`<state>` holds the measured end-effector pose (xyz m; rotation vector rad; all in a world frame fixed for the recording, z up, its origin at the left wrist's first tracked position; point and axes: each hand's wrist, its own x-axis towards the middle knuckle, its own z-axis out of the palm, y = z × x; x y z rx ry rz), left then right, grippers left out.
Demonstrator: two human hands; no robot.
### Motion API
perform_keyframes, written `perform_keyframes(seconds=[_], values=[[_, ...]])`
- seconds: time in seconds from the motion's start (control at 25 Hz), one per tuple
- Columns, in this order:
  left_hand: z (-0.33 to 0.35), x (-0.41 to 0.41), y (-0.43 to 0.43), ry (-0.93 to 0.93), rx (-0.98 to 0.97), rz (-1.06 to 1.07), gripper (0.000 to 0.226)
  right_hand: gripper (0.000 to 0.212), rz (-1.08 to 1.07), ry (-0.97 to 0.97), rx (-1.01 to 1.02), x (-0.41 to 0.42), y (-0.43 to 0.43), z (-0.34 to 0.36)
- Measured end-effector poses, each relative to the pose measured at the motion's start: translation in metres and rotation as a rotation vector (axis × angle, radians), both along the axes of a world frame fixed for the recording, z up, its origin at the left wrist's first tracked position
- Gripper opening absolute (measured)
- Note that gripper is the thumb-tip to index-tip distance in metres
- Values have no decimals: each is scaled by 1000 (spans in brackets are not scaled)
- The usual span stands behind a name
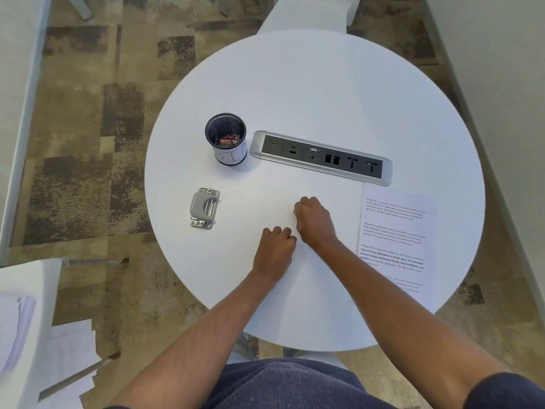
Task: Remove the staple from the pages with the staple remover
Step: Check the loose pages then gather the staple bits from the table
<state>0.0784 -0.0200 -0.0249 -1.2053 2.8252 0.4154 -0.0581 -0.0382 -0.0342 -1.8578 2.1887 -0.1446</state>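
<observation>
A blank white sheet [324, 290] lies on the round white table [324, 84] in front of me, and both hands rest on it. My left hand [277, 249] sits knuckles up with its fingers curled under. My right hand [314, 219] is just beyond it and almost touching it, its fingers also curled in. Nothing shows in either fist, and whatever is under the fingers is hidden. No staple is visible. A printed page [395, 240] lies to the right, partly under the blank sheet. A grey metal desk tool [204, 208] lies at the left, apart from both hands.
A black mesh cup [226, 139] holding small items stands behind the grey tool. A socket strip [321, 157] is set into the table's middle. Loose papers [67, 358] lie on the carpet at the lower left. A white chair [306, 13] stands beyond the table.
</observation>
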Motion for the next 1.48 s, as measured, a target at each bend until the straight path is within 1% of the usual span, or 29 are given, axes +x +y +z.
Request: perform_keyframes(seconds=[0.12,0.24,0.32,0.4,0.44,0.48,0.52,0.56,0.6,0.68,0.72,0.76,0.8,0.84,0.88,0.92,1.08,1.24,1.36,1.48], values=[[2,-1,1,-101,-64,-108,25,30,35,17,-58,4,6,0],[-2,2,0,-165,-193,-173,19,39,70,56,-94,2,9,-3],[-6,6,-1,-185,-241,-178,27,41,83,118,-78,0,11,-4],[-11,9,-3,-178,-270,-188,30,38,84,115,-33,-2,12,-5],[-15,10,-4,-150,-266,-202,28,32,66,66,-4,-3,10,-6],[-15,10,-5,-134,-217,-202,26,23,23,-4,8,-5,8,-9],[-14,9,-7,-126,-114,-178,24,15,-40,-100,34,-8,6,-10],[-11,7,-8,-91,-38,-140,24,14,-112,-208,53,-10,4,-9],[-9,7,-9,-25,35,-81,24,18,-194,-322,58,-12,3,-6],[-9,8,-9,45,66,33,23,26,-358,-525,26,-18,3,3],[-13,9,-12,156,139,137,19,28,-417,-590,7,-22,4,7],[-13,11,-17,292,295,283,16,30,-462,-641,-3,-26,7,11],[-12,14,-21,444,424,432,17,33,-496,-695,-7,-29,10,15],[-11,18,-26,556,494,556,18,36,-533,-752,-4,-32,12,18],[-8,23,-30,611,548,636,19,40,-569,-809,3,-34,15,21],[-4,28,-33,626,596,688,19,41,-602,-856,13,-35,18,22],[5,39,-46,654,727,801,21,24,-656,-970,49,-34,23,27],[12,44,-54,790,833,906,21,17,-668,-1109,53,-27,21,34],[28,42,-65,915,848,931,22,16,-664,-1180,68,-20,9,40],[53,44,-91,1024,804,959,24,12,-595,-1247,94,-8,-16,54]])
